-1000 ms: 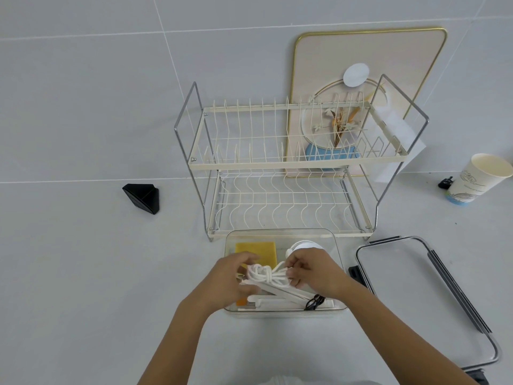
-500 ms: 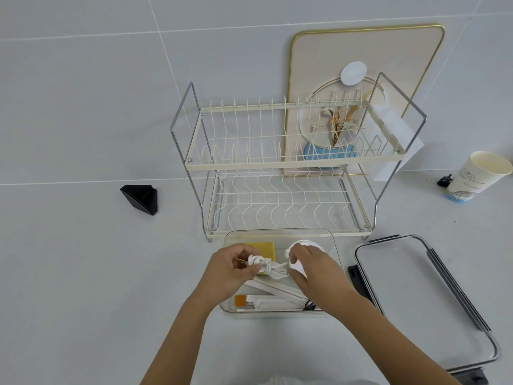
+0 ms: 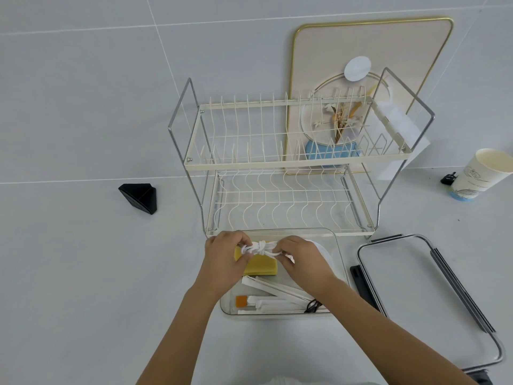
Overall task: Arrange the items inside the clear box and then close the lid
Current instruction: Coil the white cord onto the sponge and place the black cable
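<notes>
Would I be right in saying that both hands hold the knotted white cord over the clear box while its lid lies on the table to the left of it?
Not quite: the head view shows the lid lying to the right of the clear box, not the left. The rest stands: the left hand and right hand hold the knotted white cord over the box.

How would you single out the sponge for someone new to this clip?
In front of the white dish rack sits the clear box. At its far left, under the hands' knotted white cord, lies the sponge, the only yellow block among white pieces.
</notes>
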